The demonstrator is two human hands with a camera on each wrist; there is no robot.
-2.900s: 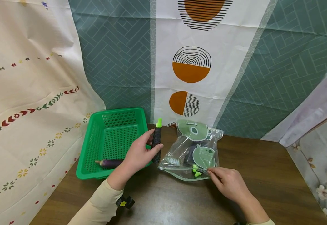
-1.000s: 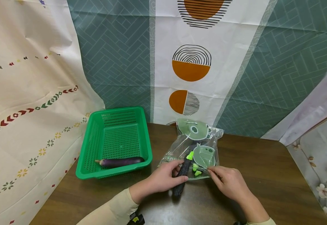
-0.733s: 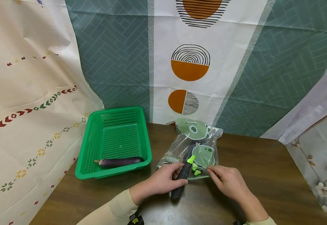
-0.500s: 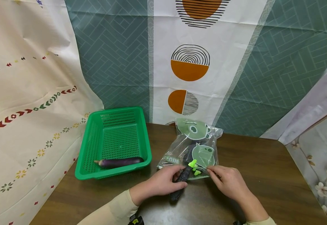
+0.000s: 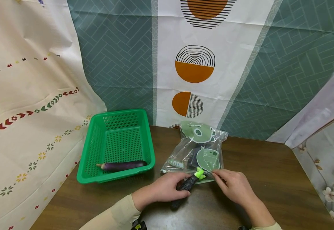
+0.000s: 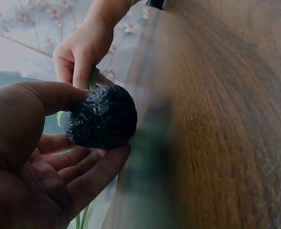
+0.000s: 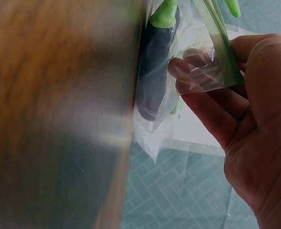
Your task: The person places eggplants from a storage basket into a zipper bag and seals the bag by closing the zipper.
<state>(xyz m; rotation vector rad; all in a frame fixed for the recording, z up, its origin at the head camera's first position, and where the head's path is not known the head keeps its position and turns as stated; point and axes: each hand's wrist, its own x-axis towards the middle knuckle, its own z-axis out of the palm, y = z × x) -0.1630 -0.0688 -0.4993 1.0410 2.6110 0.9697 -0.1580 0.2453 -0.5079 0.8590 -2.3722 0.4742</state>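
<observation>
The left hand (image 5: pixel 167 187) has a dark, green-tipped vegetable (image 5: pixel 189 183) in its grip, thumb and fingers curled round the middle. As the head view sees it, the tip points to about 1 o'clock, at the mouth of the bag (image 5: pixel 208 158); whether it is inside the mouth or only over it cannot be told. At 3 o'clock from there, the right hand (image 5: pixel 234 185) pinches the bag's edge, and a second vegetable (image 7: pixel 152 71) lies inside the film. The basket (image 5: pixel 150 140) stands on the bench (image 5: pixel 270 169) at the left hand's 10 o'clock, an eggplant (image 5: pixel 125 165) along its 6 o'clock side.

The vegetable looks stiff and fairly light; its glossy, wrinkled skin may slip a little, so the thick middle is the sound hold, sparing the narrow tip. The bag looks limp and slick, best pinched at its mouth strip.
</observation>
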